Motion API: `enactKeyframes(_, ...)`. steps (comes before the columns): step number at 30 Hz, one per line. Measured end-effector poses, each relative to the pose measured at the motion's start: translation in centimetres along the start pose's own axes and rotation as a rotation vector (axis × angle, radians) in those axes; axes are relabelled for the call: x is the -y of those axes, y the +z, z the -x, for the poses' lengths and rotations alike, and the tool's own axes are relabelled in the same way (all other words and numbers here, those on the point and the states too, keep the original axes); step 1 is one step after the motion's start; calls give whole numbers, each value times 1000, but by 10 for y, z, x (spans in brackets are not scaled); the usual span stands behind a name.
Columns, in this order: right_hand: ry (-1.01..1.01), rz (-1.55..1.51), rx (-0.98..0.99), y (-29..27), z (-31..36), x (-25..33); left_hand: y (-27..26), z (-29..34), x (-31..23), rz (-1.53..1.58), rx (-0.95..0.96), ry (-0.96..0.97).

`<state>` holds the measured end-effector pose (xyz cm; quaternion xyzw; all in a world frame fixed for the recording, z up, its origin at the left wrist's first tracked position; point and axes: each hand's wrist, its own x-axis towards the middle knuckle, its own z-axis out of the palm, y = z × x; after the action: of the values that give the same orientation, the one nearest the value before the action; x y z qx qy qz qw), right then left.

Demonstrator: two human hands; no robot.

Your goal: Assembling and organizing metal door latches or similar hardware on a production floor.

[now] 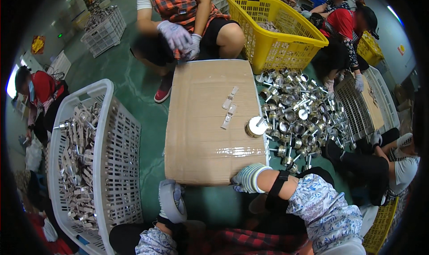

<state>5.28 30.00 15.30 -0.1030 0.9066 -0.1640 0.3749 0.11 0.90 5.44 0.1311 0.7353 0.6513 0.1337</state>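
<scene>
A cardboard sheet (pixel 210 107) covers the low work surface in front of me, with a shiny strip of clear tape (pixel 232 151) across its near part. My left hand (pixel 177 196), gloved, is below its near left corner, closed round a wide pale roll of tape (pixel 172 206). At the near right corner my right hand (pixel 249 178), in a striped glove, is curled at the cardboard's edge; its fingers are partly hidden. Two small flat metal clips (pixel 230 97) lie on the sheet. A round metal cup with a stem (pixel 256 126) lies at the right edge.
Several similar metal cups (pixel 299 116) are heaped on the green floor to the right. A white basket (pixel 120 161) of metal strips stands left. Opposite sits a person with gloved hands (pixel 181 38), beside a yellow basket (pixel 286 45). Other people work at both sides.
</scene>
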Motion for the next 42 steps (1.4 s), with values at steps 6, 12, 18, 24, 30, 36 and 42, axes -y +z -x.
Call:
enactKeyframes(6, 19, -6, 12, -3, 1, 2, -16, -5, 24, -623, 163, 295)
enactKeyframes(12, 9, -10, 6, -2, -1, 1, 5, 2, 7, 137, -44, -48)
enactKeyframes(18, 5, -26, -10, 1, 0, -1, 7, 4, 6, 130, -60, -1)
enactKeyframes(24, 8, -38, 28, -5, 2, 1, 11, 2, -1, 15, -55, 39)
enactKeyframes(30, 5, -23, 9, -2, -1, 0, 13, 2, -7, 136, -71, -58)
enactKeyframes(36, 25, 11, 39, -1, -4, 1, 6, -2, -5, -211, 7, 122)
enactKeyframes(42, 9, -18, 3, 0, -2, -2, 17, 2, -8, -120, -48, 87)
